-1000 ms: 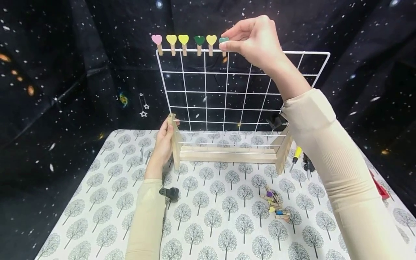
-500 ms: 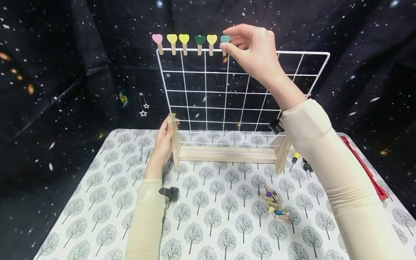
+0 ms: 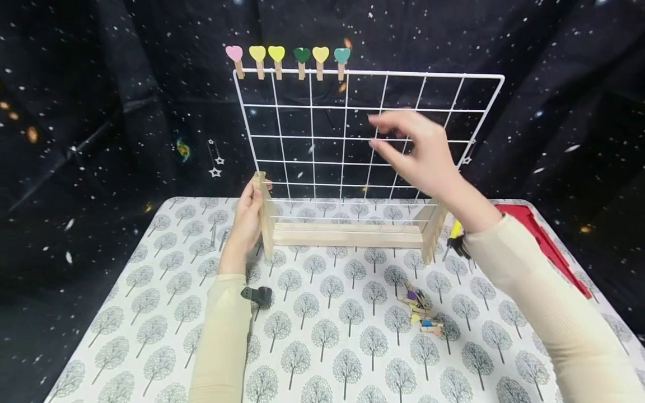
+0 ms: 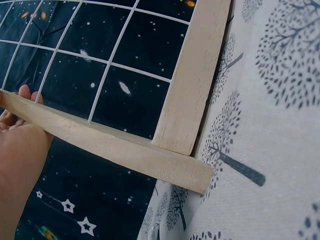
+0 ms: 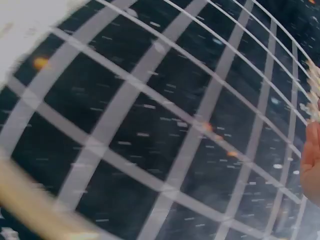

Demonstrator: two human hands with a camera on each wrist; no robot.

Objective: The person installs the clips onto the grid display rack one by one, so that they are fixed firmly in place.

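A white wire grid (image 3: 327, 139) stands upright in a wooden stand (image 3: 347, 238). My left hand (image 3: 247, 221) grips the stand's left upright; in the left wrist view the fingertips come round behind that wooden post (image 4: 120, 145). Several heart-topped clothespins sit along the grid's top wire, from a pink clothespin (image 3: 234, 59) at the left to a teal clothespin (image 3: 341, 60). In front of the grid's right half hangs my right hand (image 3: 420, 148), thumb and fingers apart, holding nothing. A pile of loose clothespins (image 3: 420, 310) lies on the tablecloth.
A red tray (image 3: 549, 246) lies at the table's right edge, partly behind the right sleeve. Near the stand's right foot is a yellow-handled tool (image 3: 455, 229) beside a black object. A dark starry cloth (image 3: 126, 84) hangs behind the table.
My right hand has let go of the teal clothespin, which stays on the top wire, and has moved down and to the right. The left hand keeps its grip; the head view has shifted slightly.
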